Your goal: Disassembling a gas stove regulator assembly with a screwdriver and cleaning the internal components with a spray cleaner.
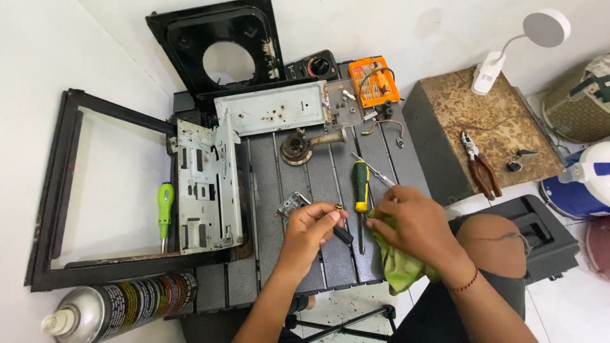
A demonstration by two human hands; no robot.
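White floor and wall surround a small dark slatted folding table [318,190], its ribbed top carrying stripped appliance parts.

Your left hand [309,232], near the front edge, pinches a small brass-coloured fitting [338,208] at the fingertips, a short black piece [343,235] poking out below; raised, it seems, for inspection.

Your right hand [416,225], just beside it, is closed on a crumpled green rag [397,267], apparently ready for wiping.

Between both hands lies a green-and-black-handled screwdriver [361,200], tip toward you, kept within reach.

Toward the back edge: a rusty cast burner with tube [305,145], a flat grey perforated steel plate [273,108], an orange bit case [373,81].

At the left edge: a bent galvanised bracket panel [206,187], overlapping a black rectangular frame [63,190] on the floor, which encloses a lime-handled screwdriver [165,213].

At the front left corner, on the floor: a spray can [121,308].

On a rusty box [489,127] to your right: red-handled pliers [480,166].
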